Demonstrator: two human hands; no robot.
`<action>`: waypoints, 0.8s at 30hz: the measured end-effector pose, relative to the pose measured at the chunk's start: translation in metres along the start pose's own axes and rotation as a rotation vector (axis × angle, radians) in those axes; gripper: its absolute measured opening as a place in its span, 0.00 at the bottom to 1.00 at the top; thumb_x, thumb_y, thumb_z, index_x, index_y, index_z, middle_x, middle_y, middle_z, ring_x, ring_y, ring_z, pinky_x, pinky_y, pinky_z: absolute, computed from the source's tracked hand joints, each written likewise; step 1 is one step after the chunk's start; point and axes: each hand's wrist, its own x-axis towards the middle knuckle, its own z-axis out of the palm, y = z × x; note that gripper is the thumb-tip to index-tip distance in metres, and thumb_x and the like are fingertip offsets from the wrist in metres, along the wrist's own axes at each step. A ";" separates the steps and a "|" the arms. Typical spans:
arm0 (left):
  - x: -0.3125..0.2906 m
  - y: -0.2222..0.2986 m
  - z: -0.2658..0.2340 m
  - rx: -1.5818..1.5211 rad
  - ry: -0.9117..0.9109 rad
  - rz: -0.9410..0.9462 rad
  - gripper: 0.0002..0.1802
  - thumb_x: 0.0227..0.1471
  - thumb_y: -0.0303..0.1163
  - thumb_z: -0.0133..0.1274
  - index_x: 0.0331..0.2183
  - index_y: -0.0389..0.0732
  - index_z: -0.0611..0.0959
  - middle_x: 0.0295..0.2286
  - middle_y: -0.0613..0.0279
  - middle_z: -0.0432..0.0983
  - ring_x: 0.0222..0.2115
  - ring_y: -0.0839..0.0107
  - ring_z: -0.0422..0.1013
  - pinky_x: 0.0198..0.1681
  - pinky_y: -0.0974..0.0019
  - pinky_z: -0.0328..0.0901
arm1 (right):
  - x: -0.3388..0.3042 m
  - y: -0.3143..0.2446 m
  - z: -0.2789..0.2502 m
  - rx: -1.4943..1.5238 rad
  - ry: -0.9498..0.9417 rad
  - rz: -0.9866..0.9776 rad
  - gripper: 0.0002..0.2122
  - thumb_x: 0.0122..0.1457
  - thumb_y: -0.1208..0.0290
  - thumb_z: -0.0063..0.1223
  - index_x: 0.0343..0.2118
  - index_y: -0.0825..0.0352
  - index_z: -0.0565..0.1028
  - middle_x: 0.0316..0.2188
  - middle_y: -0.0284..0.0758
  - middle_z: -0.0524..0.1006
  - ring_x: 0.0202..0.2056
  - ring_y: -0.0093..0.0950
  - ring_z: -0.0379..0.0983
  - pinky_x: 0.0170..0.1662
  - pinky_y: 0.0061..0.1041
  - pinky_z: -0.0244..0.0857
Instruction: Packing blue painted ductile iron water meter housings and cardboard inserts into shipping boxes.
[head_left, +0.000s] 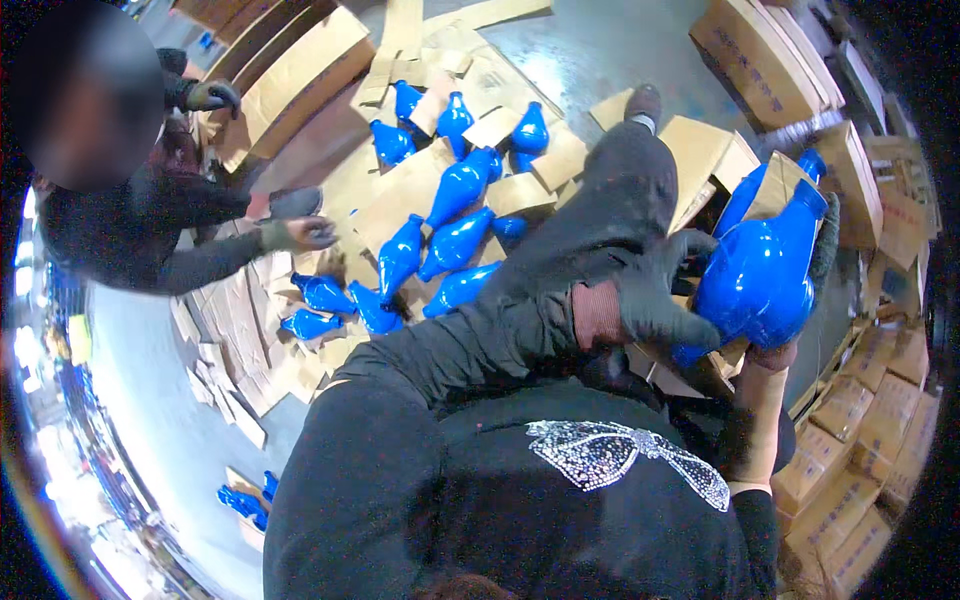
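Observation:
A bundle of glossy blue vases point(755, 275) is held up at the right, against the front of my body. My right hand point(825, 240), in a dark glove, wraps round the far side of these vases, partly hidden by them. A bent piece of cardboard point(778, 186) sits between their necks. At the near-left side of the bundle, my left hand point(655, 300) is dark-gloved too, with thumb and fingers spread in a curve and their tips at the vases' edge. More blue vases point(460, 190) lie on cardboard on the floor ahead.
At the left, a co-worker point(130, 225) crouches with one hand reaching toward the floor pile. An open carton point(300, 85) stands beside that person. Flattened cardboard point(225, 330) covers the floor there. Stacked cartons point(850, 430) line the right side, and a large box point(765, 65) stands farther back.

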 end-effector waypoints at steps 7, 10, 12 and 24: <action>-0.015 0.035 -0.027 0.195 0.180 0.234 0.43 0.23 0.38 0.71 0.45 0.39 0.70 0.33 0.60 0.75 0.36 0.69 0.71 0.50 0.61 0.59 | 0.012 -0.010 0.076 -0.230 -0.018 -0.177 0.17 0.62 0.67 0.37 0.52 0.69 0.64 0.47 0.36 0.69 0.47 0.27 0.66 0.51 0.28 0.61; -0.011 0.083 -0.055 1.120 -0.034 0.563 0.20 0.42 0.32 0.56 0.40 0.41 0.75 0.34 0.52 0.73 0.37 0.54 0.70 0.40 0.58 0.66 | 0.015 -0.004 0.104 -0.226 0.002 -0.209 0.20 0.57 0.75 0.45 0.53 0.70 0.62 0.49 0.36 0.68 0.49 0.27 0.65 0.54 0.28 0.59; -0.027 0.077 -0.065 1.105 0.027 0.567 0.20 0.42 0.33 0.56 0.41 0.41 0.75 0.34 0.52 0.73 0.38 0.55 0.70 0.41 0.58 0.66 | 0.016 -0.006 0.121 -0.212 0.044 -0.128 0.26 0.50 0.83 0.51 0.54 0.71 0.61 0.50 0.36 0.67 0.49 0.29 0.65 0.55 0.29 0.58; -0.033 -0.002 -0.077 0.895 0.700 0.466 0.28 0.43 0.42 0.56 0.48 0.48 0.71 0.42 0.53 0.71 0.38 0.60 0.72 0.50 0.60 0.60 | 0.029 0.018 0.156 -0.277 -0.128 -0.026 0.29 0.47 0.85 0.49 0.56 0.73 0.57 0.52 0.41 0.65 0.53 0.30 0.61 0.56 0.27 0.55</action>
